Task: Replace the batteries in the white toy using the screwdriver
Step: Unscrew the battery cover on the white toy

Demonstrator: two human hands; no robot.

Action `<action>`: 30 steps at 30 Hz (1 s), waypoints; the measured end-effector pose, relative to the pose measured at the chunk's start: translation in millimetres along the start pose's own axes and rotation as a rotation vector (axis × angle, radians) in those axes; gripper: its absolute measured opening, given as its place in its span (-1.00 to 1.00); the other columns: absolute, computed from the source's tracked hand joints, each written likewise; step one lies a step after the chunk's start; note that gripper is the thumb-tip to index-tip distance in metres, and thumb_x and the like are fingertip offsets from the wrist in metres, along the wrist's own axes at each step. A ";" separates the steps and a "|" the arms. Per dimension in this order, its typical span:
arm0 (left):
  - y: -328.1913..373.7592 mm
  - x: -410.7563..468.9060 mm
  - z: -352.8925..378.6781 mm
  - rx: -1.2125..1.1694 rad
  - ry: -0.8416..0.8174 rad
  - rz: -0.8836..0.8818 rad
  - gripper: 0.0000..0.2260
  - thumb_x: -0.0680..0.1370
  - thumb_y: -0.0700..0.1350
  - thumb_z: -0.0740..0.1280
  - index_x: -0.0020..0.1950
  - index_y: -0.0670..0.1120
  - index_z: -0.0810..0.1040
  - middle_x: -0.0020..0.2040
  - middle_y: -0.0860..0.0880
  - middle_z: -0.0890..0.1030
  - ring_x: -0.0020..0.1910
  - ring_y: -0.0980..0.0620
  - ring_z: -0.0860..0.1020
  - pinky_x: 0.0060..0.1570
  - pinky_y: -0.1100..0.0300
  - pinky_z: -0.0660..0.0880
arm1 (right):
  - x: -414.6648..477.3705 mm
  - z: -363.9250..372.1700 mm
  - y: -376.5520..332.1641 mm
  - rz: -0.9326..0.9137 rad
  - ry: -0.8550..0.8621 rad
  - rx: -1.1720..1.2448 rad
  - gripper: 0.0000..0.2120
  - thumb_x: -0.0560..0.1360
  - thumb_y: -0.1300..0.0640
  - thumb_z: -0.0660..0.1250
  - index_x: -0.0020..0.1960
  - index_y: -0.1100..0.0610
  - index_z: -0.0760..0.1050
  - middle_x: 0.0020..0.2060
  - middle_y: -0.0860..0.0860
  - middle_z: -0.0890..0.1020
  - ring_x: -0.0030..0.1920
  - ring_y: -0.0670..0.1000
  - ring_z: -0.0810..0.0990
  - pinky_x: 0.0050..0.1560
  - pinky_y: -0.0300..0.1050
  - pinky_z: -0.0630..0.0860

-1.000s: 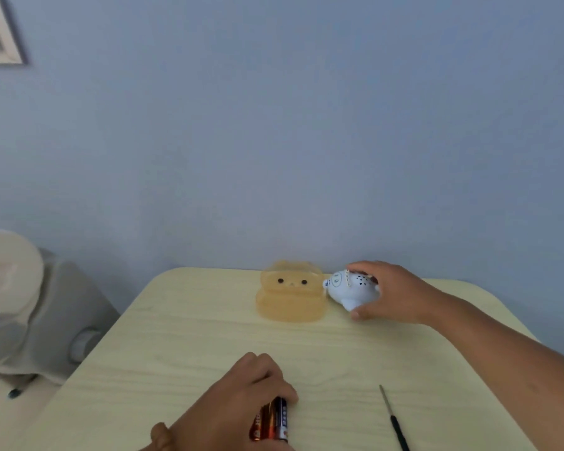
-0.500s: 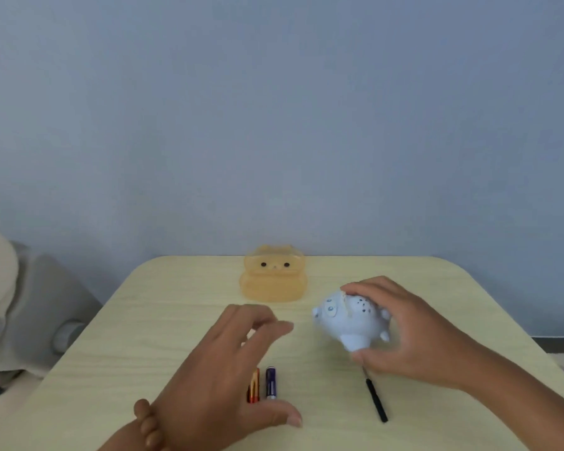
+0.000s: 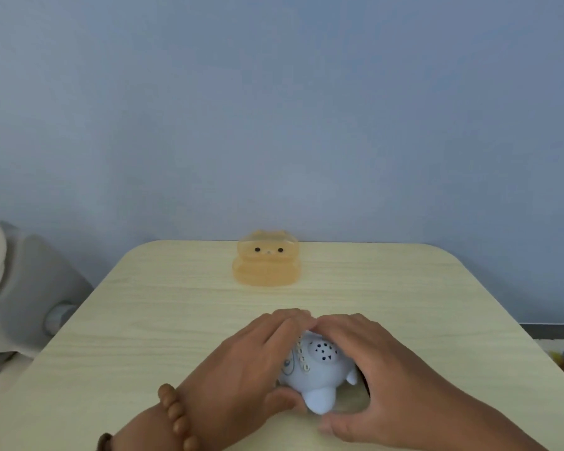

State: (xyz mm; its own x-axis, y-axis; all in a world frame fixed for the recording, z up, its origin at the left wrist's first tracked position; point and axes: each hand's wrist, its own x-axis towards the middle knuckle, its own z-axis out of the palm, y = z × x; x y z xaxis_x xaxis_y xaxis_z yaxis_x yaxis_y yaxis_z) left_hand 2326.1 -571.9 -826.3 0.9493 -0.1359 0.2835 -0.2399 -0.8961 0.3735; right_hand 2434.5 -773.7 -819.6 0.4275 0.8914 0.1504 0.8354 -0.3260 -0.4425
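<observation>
Now both hands cup the white toy (image 3: pixel 316 375) low on the bench (image 3: pixel 176 314): left hand (image 3: pixel 251 369) has let go of the batteries, right hand (image 3: pixel 381 375) brought it close. Probably ready for flipping; screwdriver unseen.

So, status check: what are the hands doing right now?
Left hand and right hand cupped around white toy. Screwdriver, batteries out of sight. Orange toy well clear.

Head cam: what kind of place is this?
Likely a room in a home, not a workshop: a small light wood-grain table pushed against a plain blue wall, with an orange animal-shaped container on it and both hands around a white toy.
</observation>
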 end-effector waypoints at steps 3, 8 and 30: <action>-2.3 1.6 -1.5 -0.053 -0.015 -0.040 -0.36 0.42 0.23 0.42 0.34 0.30 0.10 0.26 0.51 0.19 0.26 0.43 0.34 0.06 0.63 0.25 | -4.8 5.6 12.4 0.063 0.027 0.039 -0.18 0.29 -0.26 0.49 0.44 -0.42 0.15 0.21 -0.44 0.33 0.23 -0.26 0.38 0.17 -0.34 0.39; 3.0 2.8 -0.9 -0.051 -0.005 -0.029 -0.45 0.45 0.34 0.30 0.34 0.32 0.12 0.29 0.41 0.29 0.19 0.43 0.37 0.06 0.50 0.36 | -10.2 10.4 26.4 0.148 0.101 0.091 -0.39 0.29 -0.33 0.42 0.29 -0.47 0.29 0.20 -0.38 0.41 0.36 -0.27 0.32 0.37 -0.28 0.28; -10.6 34.2 4.2 -0.268 -0.184 -0.145 -0.23 0.30 0.17 0.55 0.36 0.33 0.17 0.35 0.34 0.39 0.25 0.35 0.44 0.16 0.35 0.45 | -42.9 -9.0 35.9 0.357 0.034 0.018 -0.16 0.18 -0.44 0.43 0.40 -0.30 0.27 0.33 -0.55 0.15 0.39 -0.47 0.07 0.22 -0.57 0.19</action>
State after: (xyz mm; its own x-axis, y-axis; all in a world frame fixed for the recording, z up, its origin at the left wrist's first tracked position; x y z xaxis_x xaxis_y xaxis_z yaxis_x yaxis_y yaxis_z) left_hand 2362.0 -568.9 -824.3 0.9923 -0.1107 0.0556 -0.1211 -0.7721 0.6239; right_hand 2449.3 -826.5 -834.0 0.7028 0.7113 0.0122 0.6250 -0.6092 -0.4881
